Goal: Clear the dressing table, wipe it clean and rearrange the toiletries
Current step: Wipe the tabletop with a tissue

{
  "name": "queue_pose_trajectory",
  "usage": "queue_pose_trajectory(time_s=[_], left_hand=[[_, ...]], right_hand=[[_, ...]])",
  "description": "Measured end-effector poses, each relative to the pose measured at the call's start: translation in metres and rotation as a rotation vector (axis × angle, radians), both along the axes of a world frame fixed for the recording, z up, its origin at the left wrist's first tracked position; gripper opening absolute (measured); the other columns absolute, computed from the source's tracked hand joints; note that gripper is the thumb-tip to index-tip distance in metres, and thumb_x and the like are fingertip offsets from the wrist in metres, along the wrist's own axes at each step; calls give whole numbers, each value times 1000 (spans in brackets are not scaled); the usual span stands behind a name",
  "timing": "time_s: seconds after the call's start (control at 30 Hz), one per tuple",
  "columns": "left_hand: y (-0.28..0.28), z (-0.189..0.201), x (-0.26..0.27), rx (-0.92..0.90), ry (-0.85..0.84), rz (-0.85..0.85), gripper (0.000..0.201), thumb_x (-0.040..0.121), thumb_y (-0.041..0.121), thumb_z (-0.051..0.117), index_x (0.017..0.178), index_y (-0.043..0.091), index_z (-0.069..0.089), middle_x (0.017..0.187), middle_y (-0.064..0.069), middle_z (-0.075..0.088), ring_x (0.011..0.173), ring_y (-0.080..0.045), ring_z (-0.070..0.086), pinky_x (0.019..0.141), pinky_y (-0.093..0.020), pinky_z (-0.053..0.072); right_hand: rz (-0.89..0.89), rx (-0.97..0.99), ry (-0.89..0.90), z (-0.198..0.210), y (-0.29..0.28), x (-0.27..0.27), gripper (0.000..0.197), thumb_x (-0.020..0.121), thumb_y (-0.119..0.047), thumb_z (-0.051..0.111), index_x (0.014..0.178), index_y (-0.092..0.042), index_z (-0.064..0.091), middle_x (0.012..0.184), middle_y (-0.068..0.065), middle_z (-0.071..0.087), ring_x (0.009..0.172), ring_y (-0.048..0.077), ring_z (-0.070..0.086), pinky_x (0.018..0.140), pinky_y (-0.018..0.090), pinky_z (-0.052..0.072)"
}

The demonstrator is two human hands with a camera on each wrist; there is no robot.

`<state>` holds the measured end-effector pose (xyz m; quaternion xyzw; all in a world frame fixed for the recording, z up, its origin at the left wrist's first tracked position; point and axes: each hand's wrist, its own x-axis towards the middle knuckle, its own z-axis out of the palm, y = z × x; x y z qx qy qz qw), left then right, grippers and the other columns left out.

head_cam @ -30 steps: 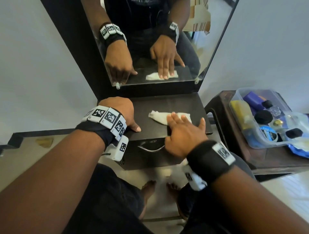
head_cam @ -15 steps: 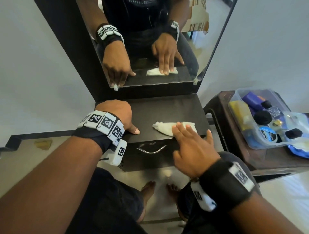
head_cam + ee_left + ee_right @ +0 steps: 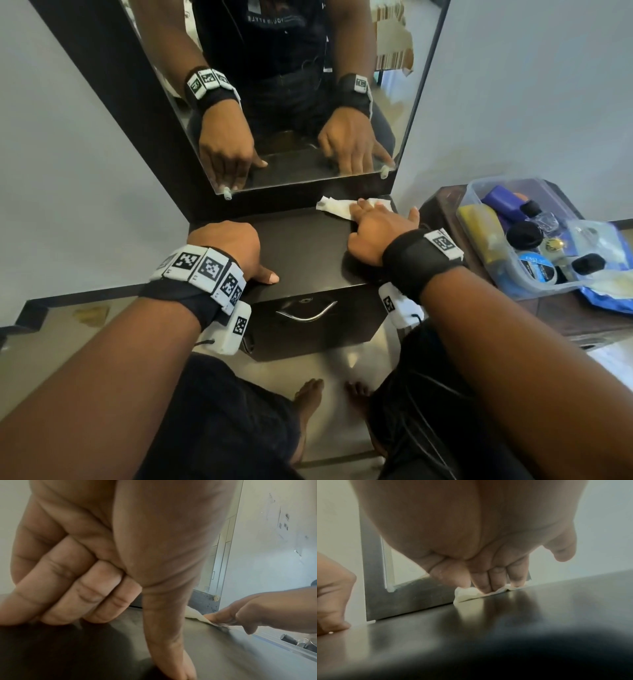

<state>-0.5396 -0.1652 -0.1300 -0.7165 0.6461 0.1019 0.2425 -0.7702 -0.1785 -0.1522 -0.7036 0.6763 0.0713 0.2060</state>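
Observation:
A crumpled white cloth lies at the back right of the dark dressing table top, against the mirror's base. My right hand presses flat on it with straight fingers; the cloth bunches under the fingertips. My left hand rests at the table's front left, fingers curled into the palm and holding nothing, thumb out on the surface. In the left wrist view, the cloth shows beneath the right hand. The toiletries sit off the table.
A mirror stands behind the table top. To the right, a brown side table holds a clear plastic tub with several bottles and jars. A drawer with a metal handle faces me. My bare feet are on the floor below.
My right hand has slid the cloth from the front middle of the table top to the back right corner by the mirror. The left hand has stayed put.

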Motion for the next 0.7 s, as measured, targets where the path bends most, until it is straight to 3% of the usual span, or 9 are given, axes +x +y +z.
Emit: queue_pose_trajectory(time_s=[0.1, 0.33, 0.57, 0.7], left_hand=[[0, -2, 2, 2, 13, 0, 63, 70, 77, 79, 83, 18, 59, 83, -3, 65, 76, -23, 62, 73, -37, 51], [-5, -2, 4, 3, 0, -21, 64, 66, 79, 80, 82, 21, 57, 83, -1, 65, 78, -23, 62, 73, -36, 49], [-2, 1, 1, 9, 2, -3, 66, 67, 78, 79, 92, 19, 62, 86, -1, 66, 81, -23, 64, 74, -37, 52], [1, -2, 3, -7, 13, -3, 63, 69, 78, 78, 86, 20, 60, 84, -1, 65, 78, -23, 63, 72, -35, 51]], right_hand=[[16, -7, 8, 2, 32, -1, 79, 91, -42, 45, 164, -26, 18, 173, -4, 13, 157, 22, 18, 121, 72, 3], [-5, 96, -89, 8, 123, -7, 81, 93, -42, 48, 164, -32, 10, 173, -8, 3, 159, 17, 4, 122, 69, -3], [-64, 41, -48, 4, 50, -19, 82, 92, -41, 48, 164, -30, 11, 173, -7, 5, 159, 23, 11, 120, 73, 2], [-114, 28, -26, 4, 0, -28, 79, 91, -44, 47, 163, -30, 17, 172, -6, 13, 152, 29, 31, 119, 74, 7]])
